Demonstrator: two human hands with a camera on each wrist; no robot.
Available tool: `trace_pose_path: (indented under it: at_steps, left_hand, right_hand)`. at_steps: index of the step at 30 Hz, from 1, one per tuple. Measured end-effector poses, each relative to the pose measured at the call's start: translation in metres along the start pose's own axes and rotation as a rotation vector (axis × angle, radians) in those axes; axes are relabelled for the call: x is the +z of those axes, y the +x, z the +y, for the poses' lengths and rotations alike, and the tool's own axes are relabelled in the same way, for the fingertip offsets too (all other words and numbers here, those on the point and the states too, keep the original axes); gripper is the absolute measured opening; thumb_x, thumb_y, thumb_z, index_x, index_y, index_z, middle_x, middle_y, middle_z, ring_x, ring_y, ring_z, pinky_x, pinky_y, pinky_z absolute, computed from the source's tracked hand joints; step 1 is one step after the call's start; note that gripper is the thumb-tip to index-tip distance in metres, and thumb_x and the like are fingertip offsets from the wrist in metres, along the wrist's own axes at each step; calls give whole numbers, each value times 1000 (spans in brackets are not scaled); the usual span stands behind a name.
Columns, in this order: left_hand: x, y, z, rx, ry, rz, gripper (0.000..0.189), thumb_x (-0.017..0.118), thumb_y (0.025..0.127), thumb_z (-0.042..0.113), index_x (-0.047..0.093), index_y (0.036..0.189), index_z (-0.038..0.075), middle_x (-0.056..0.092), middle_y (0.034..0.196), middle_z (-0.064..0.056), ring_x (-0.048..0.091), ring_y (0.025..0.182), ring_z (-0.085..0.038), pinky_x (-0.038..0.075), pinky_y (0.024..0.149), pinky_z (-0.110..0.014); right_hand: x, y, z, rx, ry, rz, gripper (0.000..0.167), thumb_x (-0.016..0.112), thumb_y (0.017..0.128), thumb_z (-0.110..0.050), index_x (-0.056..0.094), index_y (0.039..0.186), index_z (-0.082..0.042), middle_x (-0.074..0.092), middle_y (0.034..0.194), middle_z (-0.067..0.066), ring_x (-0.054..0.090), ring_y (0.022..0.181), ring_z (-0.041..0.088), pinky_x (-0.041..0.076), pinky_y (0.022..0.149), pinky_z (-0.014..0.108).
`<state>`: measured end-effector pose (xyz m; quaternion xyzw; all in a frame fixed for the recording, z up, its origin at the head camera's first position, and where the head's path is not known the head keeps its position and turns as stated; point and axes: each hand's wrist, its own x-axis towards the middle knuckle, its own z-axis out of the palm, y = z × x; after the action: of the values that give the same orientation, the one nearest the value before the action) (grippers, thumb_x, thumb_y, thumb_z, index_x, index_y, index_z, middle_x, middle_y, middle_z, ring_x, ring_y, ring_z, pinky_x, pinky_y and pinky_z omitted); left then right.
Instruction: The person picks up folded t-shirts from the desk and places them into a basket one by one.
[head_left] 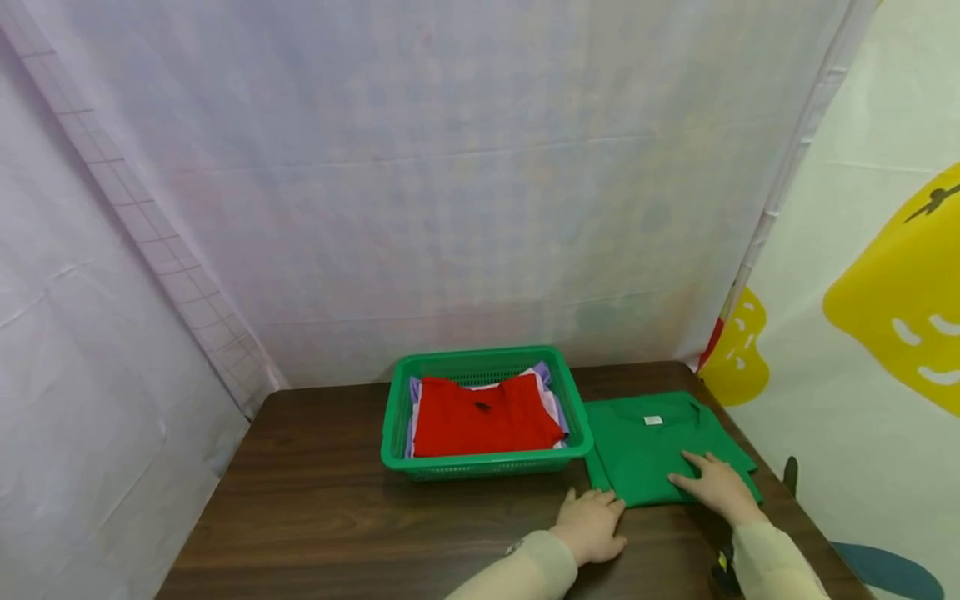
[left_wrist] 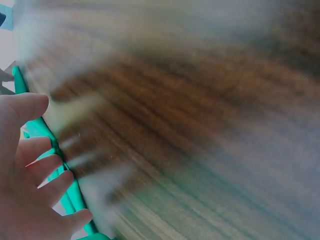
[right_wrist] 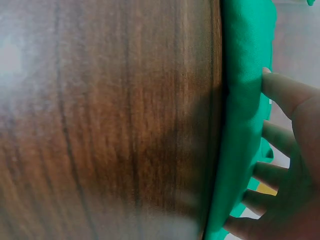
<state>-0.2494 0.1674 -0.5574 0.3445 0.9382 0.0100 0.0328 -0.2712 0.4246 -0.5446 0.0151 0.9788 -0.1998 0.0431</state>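
A green shirt [head_left: 648, 458] with a white neck label lies folded flat at the right of the table, its left edge against the basket. My right hand [head_left: 716, 487] rests on its lower right part with the fingers spread. In the right wrist view, the fingertips of that hand [right_wrist: 295, 150] touch the green cloth. My left hand [head_left: 590, 525] is at the shirt's lower left corner, fingers extended, fingertips right at the cloth's edge. The left wrist view has the left hand [left_wrist: 35, 170] with its fingers apart, overlapping the green cloth.
Left of the shirt stands a green plastic basket [head_left: 480, 463] holding a folded red garment [head_left: 480, 425] over white and purple ones. The brown wooden table [head_left: 315, 492] ends close to the shirt's right side. Printed curtains [head_left: 480, 208] hang behind and beside it.
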Motion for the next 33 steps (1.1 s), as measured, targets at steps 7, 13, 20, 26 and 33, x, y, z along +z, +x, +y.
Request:
trace_pose_path:
  at_steps: [7,13,20,26,33]
  left_hand:
    - [-1,-8,3,12,12,24,51,63,88,49,55,136,33,47,139,16,44,128,-8,39,101,-42]
    - [-1,-12,5,31,32,60,46,63,88,48,60,131,32,52,135,16,47,123,-8,41,99,-42]
    - [-3,-15,8,36,61,113,37,66,85,46,66,120,33,58,121,18,53,112,-7,43,96,-41]
    - [-3,-17,9,43,65,125,29,67,85,43,69,111,33,61,111,18,55,106,-8,44,94,-39]
    - [-4,-19,11,56,73,133,22,67,85,42,71,104,33,62,102,17,56,98,-8,44,91,-36]
  right_hand:
    - [5,-4,2,7,-4,13,83,56,91,-56,46,134,13,31,132,50,29,117,69,31,90,73]
    - [7,-8,3,23,4,1,84,56,90,-58,46,135,13,31,132,50,30,118,68,32,90,72]
    - [3,-16,-3,38,7,-9,85,57,89,-59,46,135,13,31,133,50,29,118,69,32,91,73]
    - [5,-19,-4,36,4,-5,86,57,89,-59,47,134,12,31,132,50,29,117,70,31,90,73]
    - [8,-22,-2,41,0,4,87,57,87,-61,48,134,11,32,132,49,28,116,70,30,90,74]
